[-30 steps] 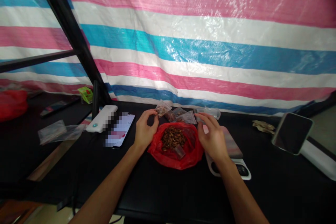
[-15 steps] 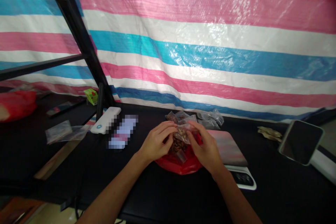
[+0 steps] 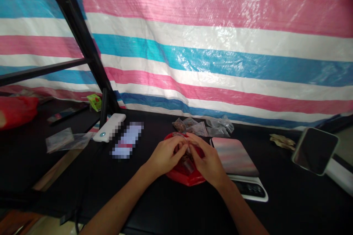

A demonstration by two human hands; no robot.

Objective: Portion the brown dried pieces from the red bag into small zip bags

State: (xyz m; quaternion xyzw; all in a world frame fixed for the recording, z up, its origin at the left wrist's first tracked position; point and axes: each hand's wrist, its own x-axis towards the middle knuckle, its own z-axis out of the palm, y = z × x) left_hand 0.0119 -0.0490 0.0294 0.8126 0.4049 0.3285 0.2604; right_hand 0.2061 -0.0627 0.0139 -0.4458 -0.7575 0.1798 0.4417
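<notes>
Both hands meet over a red plastic bag [image 3: 186, 180] lying opened on the black tabletop. My left hand [image 3: 164, 154] is closed, thumb and fingers pinching a small clear plastic bag [image 3: 180, 138]. From the other side, my right hand [image 3: 207, 158] pinches the same bag, its fingertips close to the left ones. Most of the small bag is covered by the fingers. Small brown pieces lie inside the red bag, largely hidden by my hands. Among them rests a small clear piece [image 3: 189, 166], perhaps a plastic cup or scoop.
Several small filled clear bags [image 3: 197, 128] lie behind my hands. To the right are a pinkish flat case [image 3: 234, 156], a white device [image 3: 260, 189] and a phone on a stand [image 3: 316, 150]. A phone [image 3: 128, 140] and white power bank [image 3: 109, 128] lie left. A striped sheet [image 3: 209, 58] hangs behind.
My hands have drawn closer together and slightly lower, with the right hand shifting left. The small clear bag, with brown pieces visible in it earlier, is now mostly hidden by fingers.
</notes>
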